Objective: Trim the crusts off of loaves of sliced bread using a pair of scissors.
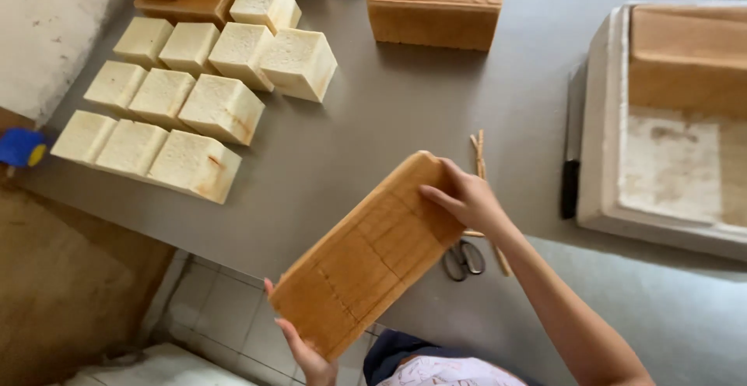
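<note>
Head view: both hands grasp a long loaf (369, 254), lifted over the near edge of the grey surface (405, 114). The right hand (465, 198) lies spread on the loaf's far end, fingers flat across the crust and thumb round the edge. The left hand (305, 351) holds the near end from below; only its fingertips and part of the palm show, curled against the bottom corner. The loaf is tilted, its far end higher and to the right. Its crust is golden-brown and even, scored with faint lines across the top.

Just right of the loaf lie scissors (464, 259) and thin sticks (481, 160). Beyond it to the left stand rows of cut bread blocks (194, 82), pale-faced. Another whole loaf (436, 6) sits far behind. Well right of the loaf are a knife (572, 160) and a white tray (615, 121).
</note>
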